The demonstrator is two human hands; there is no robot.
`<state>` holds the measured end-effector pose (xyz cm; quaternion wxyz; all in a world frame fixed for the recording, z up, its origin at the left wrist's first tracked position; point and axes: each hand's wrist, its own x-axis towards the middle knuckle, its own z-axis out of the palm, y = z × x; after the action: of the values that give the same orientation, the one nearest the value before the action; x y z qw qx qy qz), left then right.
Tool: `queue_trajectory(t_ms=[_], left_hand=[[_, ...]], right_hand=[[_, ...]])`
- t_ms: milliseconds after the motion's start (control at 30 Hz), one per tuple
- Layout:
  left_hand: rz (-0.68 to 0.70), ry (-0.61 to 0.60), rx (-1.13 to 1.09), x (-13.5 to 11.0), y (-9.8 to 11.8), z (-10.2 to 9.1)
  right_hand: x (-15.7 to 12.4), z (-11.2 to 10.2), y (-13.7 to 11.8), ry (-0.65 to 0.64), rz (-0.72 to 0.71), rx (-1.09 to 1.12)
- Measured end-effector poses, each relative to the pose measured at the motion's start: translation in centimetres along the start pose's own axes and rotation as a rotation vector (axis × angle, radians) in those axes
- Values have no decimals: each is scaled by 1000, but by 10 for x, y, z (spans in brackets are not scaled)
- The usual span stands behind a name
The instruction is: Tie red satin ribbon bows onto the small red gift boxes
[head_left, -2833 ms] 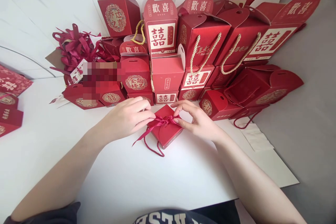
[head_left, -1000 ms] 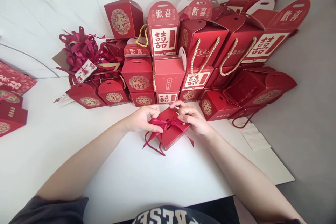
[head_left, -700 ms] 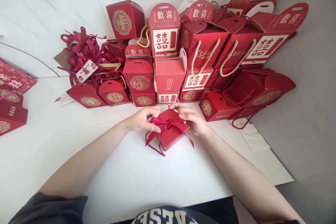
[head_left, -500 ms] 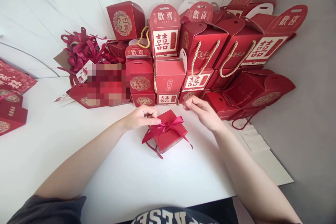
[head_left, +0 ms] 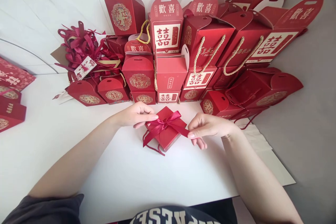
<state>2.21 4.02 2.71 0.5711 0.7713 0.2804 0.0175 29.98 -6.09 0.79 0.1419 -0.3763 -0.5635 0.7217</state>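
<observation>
A small red gift box (head_left: 168, 137) lies on the white table (head_left: 147, 178) in front of me. A dark red satin ribbon (head_left: 165, 124) is tied in a bow across its top, and a red cord handle trails out below its left corner. My left hand (head_left: 135, 114) pinches the left loop of the bow at the box's near-left edge. My right hand (head_left: 207, 129) pinches the right tail of the ribbon, drawn out to the right of the box.
Many red gift boxes and bags (head_left: 204, 52) with gold rope handles are stacked against the white wall behind. A heap of dark red ribbons (head_left: 81, 47) lies at the back left. More red boxes (head_left: 10, 103) sit at the left edge. The table ends at the right over grey floor (head_left: 309, 140).
The bow has taken shape on the box. My right hand lifted off the box, then came down to the right and gripped the ribbon tail. The left hand stayed at the left loop.
</observation>
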Motion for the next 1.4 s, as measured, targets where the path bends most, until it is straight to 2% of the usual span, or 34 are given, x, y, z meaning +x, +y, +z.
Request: queue_trajectory(t_ms=[233, 400, 500, 567, 600, 667, 733, 767, 900, 1033, 1100, 1267, 1400], left_hand=[[71, 52, 64, 6, -7, 3], [90, 48, 108, 6, -7, 6], [123, 93, 222, 3, -2, 7], [123, 89, 294, 0, 1, 6], [117, 81, 316, -1, 3, 6], [110, 69, 336, -2, 4, 5], [102, 67, 335, -2, 5, 6], [96, 68, 329, -2, 5, 7], [61, 62, 303, -1, 6, 9], [76, 57, 312, -1, 6, 10], [78, 55, 314, 0, 5, 10], [52, 37, 264, 1, 4, 10], [78, 39, 280, 2, 5, 10]], right_hand=[[-16, -4, 0, 96, -32, -168], [-12, -5, 2, 13, 53, -242], [-17, -12, 4, -63, 100, -259], [-22, -17, 5, -59, 99, -250], [-23, -19, 5, -16, 81, -230], [-21, -20, 5, 153, -10, -154], [-12, -14, 4, 319, -127, -61], [-7, -10, 4, 360, -170, -22], [13, 8, 2, 250, -131, 58], [17, 11, 4, 198, -128, 17], [17, 8, 5, 218, -187, -21], [18, 5, 9, 366, -395, -22], [16, 5, 8, 282, -363, 1]])
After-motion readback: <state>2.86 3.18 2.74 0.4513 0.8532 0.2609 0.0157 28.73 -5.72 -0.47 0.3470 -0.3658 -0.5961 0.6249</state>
